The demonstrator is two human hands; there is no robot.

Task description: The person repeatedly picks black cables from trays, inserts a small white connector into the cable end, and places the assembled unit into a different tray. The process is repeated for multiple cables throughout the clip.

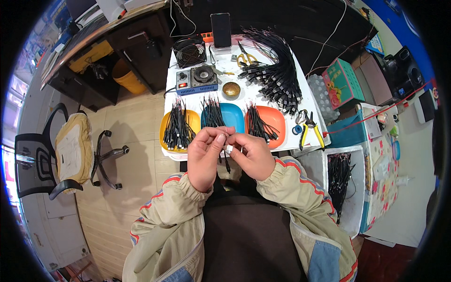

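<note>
My left hand (205,155) and my right hand (252,156) meet over the near edge of the white table, fingers pinched together. Between them they hold a short black cable (227,163), whose plug end hangs down below the fingers; its upper end is mostly hidden by them. A small white piece shows at my right thumb, too small to name. Just beyond my hands sit a yellow tray (165,141), a blue tray (236,113) and an orange tray (280,123), each with short black cables in it.
Behind the trays stand a blue soldering station (192,84), a round brass-coloured tin (231,90), a fan (190,54) and a phone (221,30). A large cable bundle (277,70), scissors (245,57) and yellow-handled pliers (310,131) lie rightward. A cable-filled bin (356,188) stands right; an office chair (70,150) left.
</note>
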